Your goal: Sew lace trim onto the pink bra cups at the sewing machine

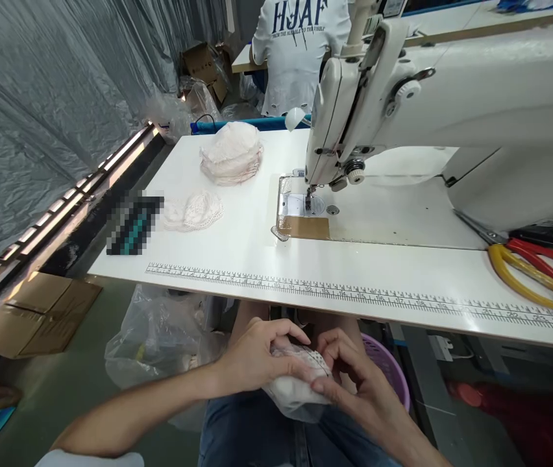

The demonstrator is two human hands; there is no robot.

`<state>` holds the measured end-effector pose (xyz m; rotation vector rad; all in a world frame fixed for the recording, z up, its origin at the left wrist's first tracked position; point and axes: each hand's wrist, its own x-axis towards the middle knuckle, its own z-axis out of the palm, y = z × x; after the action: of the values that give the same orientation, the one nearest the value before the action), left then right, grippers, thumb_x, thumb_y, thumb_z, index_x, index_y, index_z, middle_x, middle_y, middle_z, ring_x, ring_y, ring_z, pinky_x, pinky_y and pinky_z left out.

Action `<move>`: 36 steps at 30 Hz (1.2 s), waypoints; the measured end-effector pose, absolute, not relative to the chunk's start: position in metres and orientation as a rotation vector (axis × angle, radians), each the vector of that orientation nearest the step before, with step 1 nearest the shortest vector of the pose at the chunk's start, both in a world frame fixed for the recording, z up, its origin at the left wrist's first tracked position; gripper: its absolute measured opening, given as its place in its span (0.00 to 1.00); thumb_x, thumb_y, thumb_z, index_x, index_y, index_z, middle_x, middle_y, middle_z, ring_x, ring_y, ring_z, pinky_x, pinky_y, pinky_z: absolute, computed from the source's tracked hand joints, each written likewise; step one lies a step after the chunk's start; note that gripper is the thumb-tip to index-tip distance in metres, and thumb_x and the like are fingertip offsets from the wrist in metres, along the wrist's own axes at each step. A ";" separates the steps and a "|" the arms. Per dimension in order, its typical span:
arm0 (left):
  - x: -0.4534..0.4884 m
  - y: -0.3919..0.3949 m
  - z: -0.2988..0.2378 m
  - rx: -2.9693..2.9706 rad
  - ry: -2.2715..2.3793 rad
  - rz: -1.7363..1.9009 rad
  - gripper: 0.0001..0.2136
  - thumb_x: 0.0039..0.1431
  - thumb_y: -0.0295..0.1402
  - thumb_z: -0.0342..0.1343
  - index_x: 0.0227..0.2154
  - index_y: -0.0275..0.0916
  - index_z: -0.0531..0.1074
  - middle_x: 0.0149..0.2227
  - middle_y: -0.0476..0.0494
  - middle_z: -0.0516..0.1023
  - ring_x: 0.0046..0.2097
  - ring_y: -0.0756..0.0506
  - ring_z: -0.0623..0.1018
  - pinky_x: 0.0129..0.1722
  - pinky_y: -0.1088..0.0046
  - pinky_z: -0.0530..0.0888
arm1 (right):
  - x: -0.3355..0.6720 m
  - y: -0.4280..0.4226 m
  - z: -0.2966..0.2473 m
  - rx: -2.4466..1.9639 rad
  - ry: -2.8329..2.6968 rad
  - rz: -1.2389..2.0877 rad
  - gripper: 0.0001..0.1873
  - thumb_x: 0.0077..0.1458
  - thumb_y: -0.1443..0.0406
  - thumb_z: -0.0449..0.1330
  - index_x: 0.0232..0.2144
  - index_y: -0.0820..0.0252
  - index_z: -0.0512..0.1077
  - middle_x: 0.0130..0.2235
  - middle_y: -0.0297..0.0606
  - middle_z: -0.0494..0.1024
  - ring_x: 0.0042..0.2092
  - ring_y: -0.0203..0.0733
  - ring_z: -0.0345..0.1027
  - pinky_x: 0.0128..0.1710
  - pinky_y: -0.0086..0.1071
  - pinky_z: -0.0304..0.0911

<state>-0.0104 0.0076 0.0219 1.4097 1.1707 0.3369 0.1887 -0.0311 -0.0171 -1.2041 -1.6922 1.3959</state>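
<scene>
Pleated grey sheeting (62,84), glossy and crinkled, at upper left. Surface (237,250): smooth, white, laminate-like, straight-edged, with a printed black ruler scale (315,287) along the front edge. Machine (476,91): off-white sewing machine, hard painted body with rounded arm, standing across the right half of the surface. Beyond it, a co-worker (300,58) in a white printed shirt, back to camera. On the floor at left, a brown cardboard carton (37,311), boxy, flaps folded over; near the knees, a limp clear plastic bag (150,337). Basket (393,370): purple, rounded rim, partly hidden beneath the surface. Scissors (524,247): metal blades, one red and one yellow loop handle, lying at the right end. Stack (232,152): pale pink, rounded pieces, soft and layered, toward the back of the surface. Left hand (257,357) over the lap, its grip pinching the cloth between thumb and fingers; right hand (354,373) opposite, grip likewise pinching the cloth's near edge. Cloth (289,395): thin, white, gathered into a rounded form, dotted edging uppermost; held above the lap, in front of the surface. Lace (203,211): openwork, scalloped, lying flat in front of the stack. Smallest: a shiny metal plate (298,205) under the needle, brown tape (306,227) just beside it.
</scene>
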 end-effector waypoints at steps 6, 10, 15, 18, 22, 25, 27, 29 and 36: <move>-0.023 0.028 0.037 1.521 1.211 0.440 0.15 0.50 0.44 0.61 0.33 0.36 0.78 0.26 0.49 0.74 0.27 0.53 0.67 0.27 0.80 0.61 | 0.179 -0.019 -0.009 -1.163 -1.566 1.331 0.10 0.57 0.62 0.59 0.27 0.55 0.63 0.34 0.34 0.65 0.35 0.38 0.62 0.31 0.28 0.59; -0.041 0.054 0.062 1.645 1.255 0.467 0.17 0.58 0.43 0.52 0.28 0.34 0.77 0.19 0.51 0.68 0.22 0.55 0.61 0.21 0.80 0.55 | 0.174 -0.008 0.007 -1.075 -1.436 1.462 0.09 0.58 0.61 0.57 0.27 0.55 0.62 0.36 0.35 0.68 0.36 0.38 0.63 0.32 0.28 0.60; -0.079 0.117 0.089 1.770 1.403 0.527 0.19 0.58 0.47 0.51 0.32 0.33 0.75 0.17 0.54 0.61 0.18 0.56 0.56 0.18 0.80 0.53 | 0.169 0.003 0.018 -1.062 -1.181 1.555 0.13 0.56 0.57 0.60 0.27 0.57 0.62 0.26 0.28 0.62 0.27 0.33 0.54 0.25 0.25 0.53; -0.100 0.164 0.096 2.112 1.614 0.575 0.18 0.60 0.45 0.49 0.28 0.34 0.75 0.16 0.53 0.61 0.19 0.53 0.61 0.21 0.78 0.58 | 0.169 0.008 0.018 -1.067 -1.020 1.555 0.16 0.53 0.56 0.63 0.27 0.58 0.61 0.25 0.26 0.56 0.25 0.30 0.49 0.23 0.24 0.47; -0.095 0.183 0.096 2.269 1.741 0.684 0.08 0.58 0.32 0.52 0.33 0.34 0.75 0.31 0.39 0.75 0.39 0.39 0.73 0.39 0.63 0.66 | 0.178 0.010 0.020 -1.093 -0.983 1.608 0.16 0.52 0.53 0.62 0.32 0.56 0.63 0.24 0.26 0.55 0.23 0.30 0.47 0.22 0.25 0.47; -0.060 0.145 0.090 2.302 1.585 0.806 0.13 0.59 0.28 0.51 0.46 0.35 0.72 0.52 0.32 0.69 0.57 0.35 0.63 0.52 0.54 0.59 | 0.188 0.008 0.022 -1.138 -1.102 1.591 0.14 0.53 0.53 0.61 0.32 0.56 0.66 0.24 0.27 0.58 0.24 0.32 0.50 0.22 0.26 0.49; -0.032 0.108 0.083 2.099 1.233 0.690 0.17 0.59 0.34 0.53 0.51 0.39 0.68 0.54 0.37 0.68 0.57 0.38 0.64 0.53 0.58 0.60 | 0.196 0.007 0.023 -1.148 -1.229 1.540 0.12 0.54 0.55 0.61 0.31 0.57 0.67 0.24 0.28 0.61 0.25 0.32 0.52 0.23 0.26 0.50; -0.008 0.075 0.074 1.693 0.963 0.454 0.21 0.54 0.40 0.59 0.51 0.41 0.69 0.47 0.42 0.73 0.48 0.43 0.71 0.46 0.67 0.66 | 0.203 0.007 0.024 -1.140 -1.374 1.475 0.10 0.56 0.57 0.59 0.30 0.57 0.69 0.24 0.29 0.66 0.25 0.33 0.55 0.23 0.25 0.52; 0.021 0.031 0.045 1.100 0.971 0.486 0.17 0.39 0.39 0.68 0.26 0.31 0.71 0.21 0.55 0.61 0.25 0.56 0.59 0.24 0.79 0.55 | 0.221 -0.007 0.021 -1.210 -1.475 1.453 0.09 0.56 0.60 0.60 0.39 0.53 0.68 0.32 0.35 0.77 0.32 0.39 0.71 0.30 0.26 0.65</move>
<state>0.0206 0.0313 0.0451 1.1000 0.9710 0.4857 0.2209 -0.0065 0.0214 -1.2097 -1.4755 1.4534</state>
